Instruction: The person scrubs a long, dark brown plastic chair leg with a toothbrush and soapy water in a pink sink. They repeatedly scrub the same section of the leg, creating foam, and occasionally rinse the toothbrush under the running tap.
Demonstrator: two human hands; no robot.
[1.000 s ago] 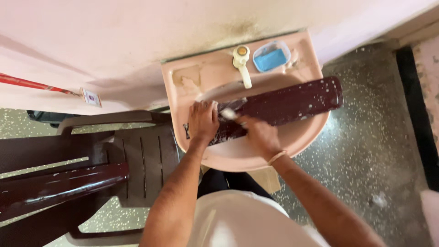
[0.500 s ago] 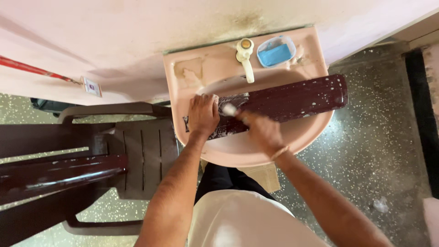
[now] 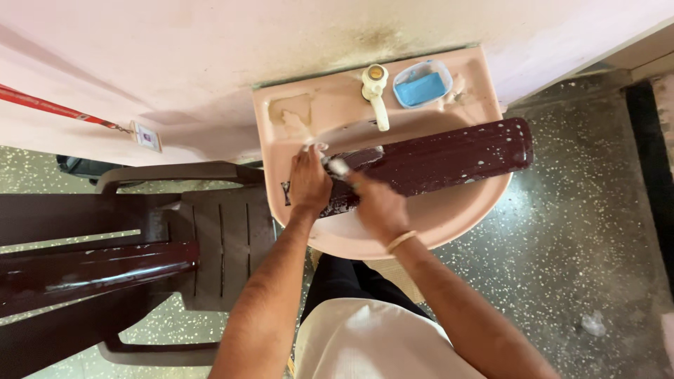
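A long, flat, dark brown board (image 3: pixel 435 158) lies across a pink wash basin (image 3: pixel 449 210) fixed to a pale wall, seen from above. Its long axis runs nearly left to right, tilted slightly so the right end sits higher in the view; that rounded right end juts just past the basin's right rim, while the left end sits near the basin's left edge. The board looks glossy and wet, speckled all over with small white flecks, thickest near the left end. The person's left hand (image 3: pixel 309 181) presses flat on the board's left end, fingers spread and resting on it rather than wrapped around it. The right hand (image 3: pixel 375 203), blurred by motion, sits just beside the left over the board, its grip closed on a small pale object (image 3: pixel 338 167) too blurred to identify. A thin bangle (image 3: pixel 400 241) circles the right wrist. Behind the board, a cream tap (image 3: pixel 375 95) stands at the back of the basin, with a clear soap dish holding a blue bar (image 3: pixel 421 85) just to its right. To the left of the basin stands a brown plastic chair (image 3: pixel 203 238), with more dark glossy boards (image 3: pixel 91 270) lying across it. The floor (image 3: pixel 597 231) is speckled grey stone.
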